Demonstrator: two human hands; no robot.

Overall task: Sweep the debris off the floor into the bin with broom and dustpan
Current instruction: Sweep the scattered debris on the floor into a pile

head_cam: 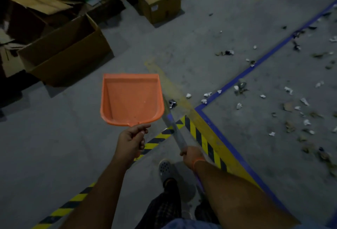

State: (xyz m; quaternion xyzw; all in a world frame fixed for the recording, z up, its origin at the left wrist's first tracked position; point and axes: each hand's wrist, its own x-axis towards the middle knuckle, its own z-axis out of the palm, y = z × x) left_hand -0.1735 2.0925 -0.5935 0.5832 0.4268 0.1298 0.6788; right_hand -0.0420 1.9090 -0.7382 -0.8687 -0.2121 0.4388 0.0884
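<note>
Head view, steeply down, floor [54, 146] near.

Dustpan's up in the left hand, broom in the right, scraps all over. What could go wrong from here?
1. The debris is scattered wide across the blue line; broad strokes may spread it further.
2. The dustpan is held off the floor, so nothing can be caught yet.
3. The broom is gripped one-handed by the right hand, which probably gives weak control.

Both bare forearms are extended forward and down from the bottom edge. The left hand [132, 140] is curled into a closed grip with knuckles up, and the right hand [191, 154] is clenched lower, its wrist banded in orange.
</note>
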